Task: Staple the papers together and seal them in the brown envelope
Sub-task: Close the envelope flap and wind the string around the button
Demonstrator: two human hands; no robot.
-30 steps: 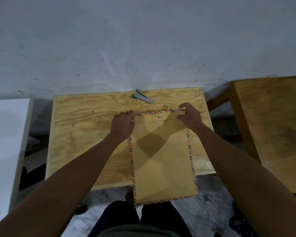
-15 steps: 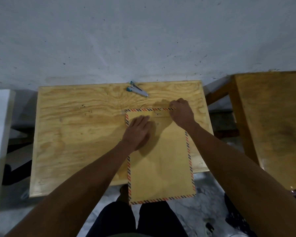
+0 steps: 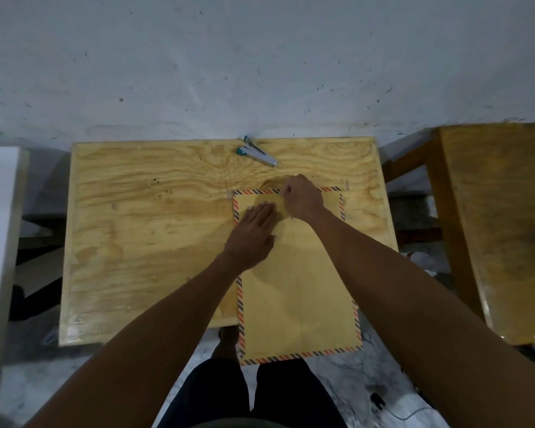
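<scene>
Sealing step, by the look of it. Envelope (image 3: 297,279) flat on table (image 3: 142,236), near end overhanging the edge. Left hand (image 3: 254,233) open, palm pressing the upper part. Right hand (image 3: 301,199) curled at the flap edge; grip unclear. Papers unseen, presumably inside. Stapler (image 3: 255,152) well apart. Next: firm press along the flap.

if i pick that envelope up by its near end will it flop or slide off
The brown envelope is thin and flat, so it would probably bend. Its near end overhangs the table edge, so it may slide once the left hand and right hand lift.
</scene>
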